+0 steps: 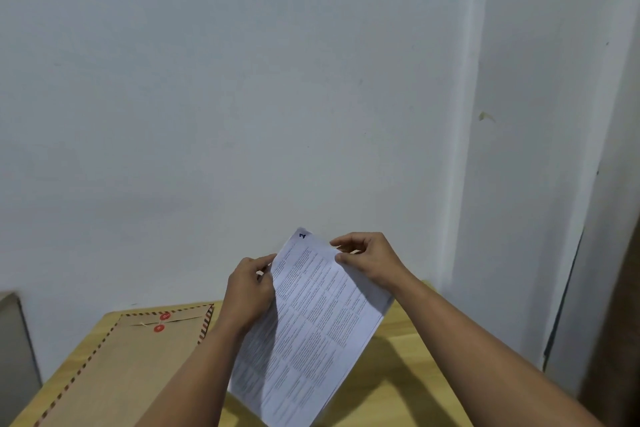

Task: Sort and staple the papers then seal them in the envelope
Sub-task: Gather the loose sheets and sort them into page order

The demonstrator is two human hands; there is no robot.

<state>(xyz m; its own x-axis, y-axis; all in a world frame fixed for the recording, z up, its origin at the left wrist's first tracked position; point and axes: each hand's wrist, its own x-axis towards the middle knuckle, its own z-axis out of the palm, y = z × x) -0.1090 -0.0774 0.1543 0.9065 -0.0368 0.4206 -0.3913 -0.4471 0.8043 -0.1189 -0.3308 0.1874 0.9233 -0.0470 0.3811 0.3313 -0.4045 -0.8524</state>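
Now papers (311,322) in both hands (251,288) — long axis tilted, top upper-left.

left hand (250,291) bare | right hand (372,260) bare | forearms unsleeved

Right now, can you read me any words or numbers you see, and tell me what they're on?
"2", handwritten in dark ink at the top corner of the printed sheet held in both hands.
Printed columns on that sheet: too small and blurred to read.
Marks on the two red discs of the brown envelope: too blurred to read.
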